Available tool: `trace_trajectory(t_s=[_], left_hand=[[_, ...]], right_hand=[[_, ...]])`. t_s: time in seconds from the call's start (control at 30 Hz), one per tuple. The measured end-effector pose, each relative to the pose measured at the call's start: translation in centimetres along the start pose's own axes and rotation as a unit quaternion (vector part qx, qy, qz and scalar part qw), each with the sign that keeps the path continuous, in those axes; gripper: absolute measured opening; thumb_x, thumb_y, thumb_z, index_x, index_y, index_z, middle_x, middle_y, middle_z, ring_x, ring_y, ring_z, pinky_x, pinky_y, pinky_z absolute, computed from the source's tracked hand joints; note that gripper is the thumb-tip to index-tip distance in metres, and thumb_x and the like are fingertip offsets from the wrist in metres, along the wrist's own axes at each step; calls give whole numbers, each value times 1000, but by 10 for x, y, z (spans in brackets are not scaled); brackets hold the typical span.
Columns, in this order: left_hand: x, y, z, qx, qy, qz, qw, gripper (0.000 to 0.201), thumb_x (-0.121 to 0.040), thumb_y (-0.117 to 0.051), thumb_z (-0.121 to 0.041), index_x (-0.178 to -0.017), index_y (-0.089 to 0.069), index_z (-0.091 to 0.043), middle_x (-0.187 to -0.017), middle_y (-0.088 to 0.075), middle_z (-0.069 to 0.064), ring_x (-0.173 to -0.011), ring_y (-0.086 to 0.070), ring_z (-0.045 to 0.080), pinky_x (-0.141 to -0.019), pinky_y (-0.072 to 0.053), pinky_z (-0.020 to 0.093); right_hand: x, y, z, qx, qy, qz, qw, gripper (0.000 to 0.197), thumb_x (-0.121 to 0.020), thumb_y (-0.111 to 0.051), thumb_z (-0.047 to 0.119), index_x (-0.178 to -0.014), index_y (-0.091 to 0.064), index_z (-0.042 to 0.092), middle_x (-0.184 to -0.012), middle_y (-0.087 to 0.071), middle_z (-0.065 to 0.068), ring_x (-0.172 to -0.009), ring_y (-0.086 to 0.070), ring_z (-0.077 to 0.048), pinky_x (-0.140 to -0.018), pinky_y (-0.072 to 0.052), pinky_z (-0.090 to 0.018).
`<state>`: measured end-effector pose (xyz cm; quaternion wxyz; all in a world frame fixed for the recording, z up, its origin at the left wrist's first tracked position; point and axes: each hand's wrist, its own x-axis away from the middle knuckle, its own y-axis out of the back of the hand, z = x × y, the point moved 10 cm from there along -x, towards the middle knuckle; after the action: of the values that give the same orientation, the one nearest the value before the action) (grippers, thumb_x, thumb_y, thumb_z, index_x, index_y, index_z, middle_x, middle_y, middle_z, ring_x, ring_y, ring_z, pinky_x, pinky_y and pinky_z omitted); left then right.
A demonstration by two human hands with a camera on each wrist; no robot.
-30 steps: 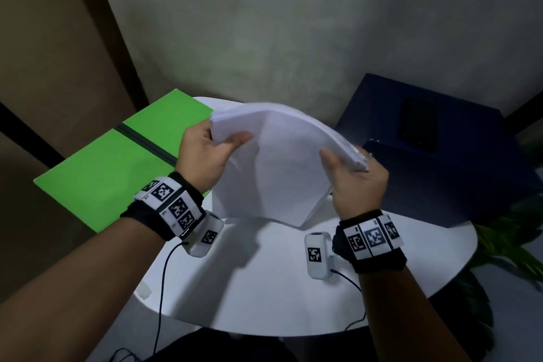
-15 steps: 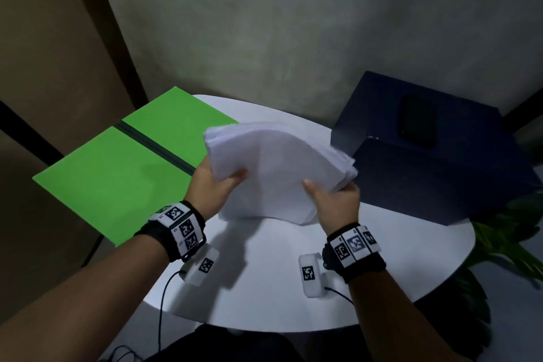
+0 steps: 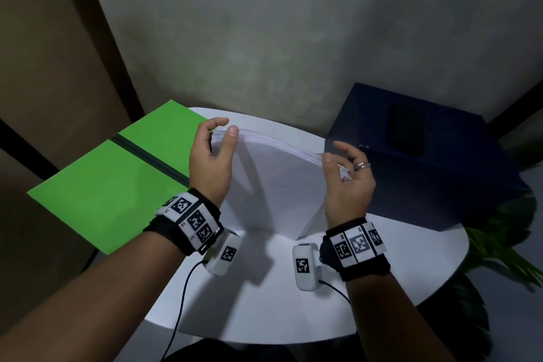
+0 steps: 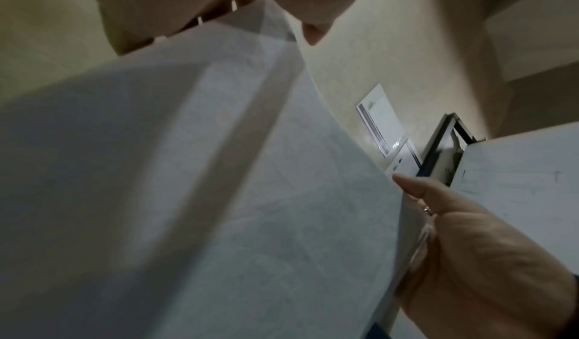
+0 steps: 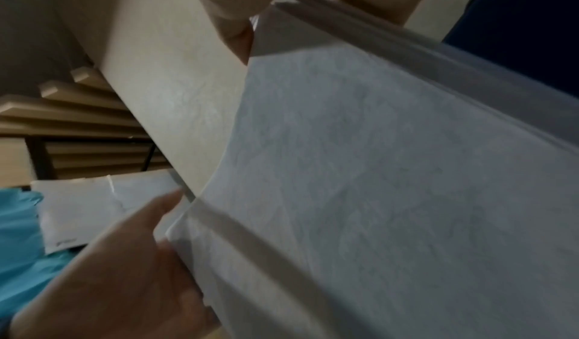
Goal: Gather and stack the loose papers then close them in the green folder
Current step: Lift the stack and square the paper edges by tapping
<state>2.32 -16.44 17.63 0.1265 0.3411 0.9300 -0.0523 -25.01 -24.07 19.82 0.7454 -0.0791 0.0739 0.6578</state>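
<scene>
While two hands [image 3: 210, 161] [image 3: 348, 182] apparently grip one paper stack [image 3: 276, 182], one green folder [image 3: 117, 173] lies open.

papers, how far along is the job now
Gathered: the papers form one stack standing on edge on the table. In hand: left hand and right hand square it. Left: lay it in the open green folder and close it.

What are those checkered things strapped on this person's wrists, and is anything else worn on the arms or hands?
Each wrist wears a black band carrying white tiles printed with black square code patterns: left band, right band. A small white camera pod hangs under each wrist, each with its own code tag and a thin black cable: left, right. The right hand has a silver ring. The forearms are bare, without sleeves.
</scene>
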Motion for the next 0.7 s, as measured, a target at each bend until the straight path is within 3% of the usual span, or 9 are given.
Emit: trace_trajectory(t_s=[0.07, 0.2, 0.33, 0.47, 0.53, 0.6, 0.7], left_hand=[[-1, -3, 0, 4, 8, -9, 1000, 20, -89, -60, -36, -98, -64, -19, -91, -66, -8, -85, -60, 8, -81, -48, 26], [-7, -4, 5, 14, 40, -42, 998, 14, -88, -60, -29, -87, -65, -16, -75, -61, -10, -69, -54, 5, -70, -46, 25], [-13, -5, 4, 2, 36, -42, 998, 15, -89, -55, -25, -88, -65, -15, -80, -63, -13, -72, -55, -1, -71, -43, 17], [-15, -7, 2, -26, 24, -24, 999, 20, -90, -58, -34, -85, -68, -17, -77, -65, -10, -75, -57, 9, -74, -46, 26], [-19, -5, 6, -16, 43, -38, 998, 18, -86, -58, -30, -83, -70, -16, -76, -65, -10, -74, -57, 9, -74, -46, 28], [-23, -7, 5, -16, 44, -36, 998, 16, -86, -58, -28, -84, -69, -17, -73, -63, -12, -69, -54, 4, -70, -44, 22], [-25, -12, 2, -40, 33, -18, 998, 11, -86, -57, -21, -86, -68, -20, -69, -58, -13, -59, -48, -3, -61, -40, 17]], right_hand=[[1, 0, -1, 19, -4, -9, 1000, 30, -86, -69, 10, -89, -68, 40, -93, -73, -10, -94, -68, -29, -91, -54, -41], [0, 1, -3, -10, -28, -15, 999, 20, -90, -58, 3, -99, -65, 19, -86, -76, -6, -87, -70, -19, -90, -53, -38], [1, 3, -9, -20, -39, -29, 999, 18, -88, -58, 11, -99, -67, 22, -93, -74, -11, -93, -69, -29, -88, -53, -42], [-1, 2, -8, -6, -16, -37, 999, 17, -88, -64, 8, -94, -68, 24, -91, -68, -4, -84, -64, -16, -75, -51, -21], [-3, 4, -8, -14, -19, -49, 999, 19, -89, -61, 5, -91, -68, 22, -88, -69, -5, -79, -64, -15, -72, -52, -22], [-5, 2, -7, -18, -18, -53, 998, 16, -88, -62, 6, -88, -70, 20, -88, -72, -8, -81, -68, -17, -74, -54, -25], [-11, 0, -8, 10, -25, -57, 998, 13, -86, -64, 5, -89, -72, 16, -76, -72, 10, -80, -67, -4, -75, -52, -19]])
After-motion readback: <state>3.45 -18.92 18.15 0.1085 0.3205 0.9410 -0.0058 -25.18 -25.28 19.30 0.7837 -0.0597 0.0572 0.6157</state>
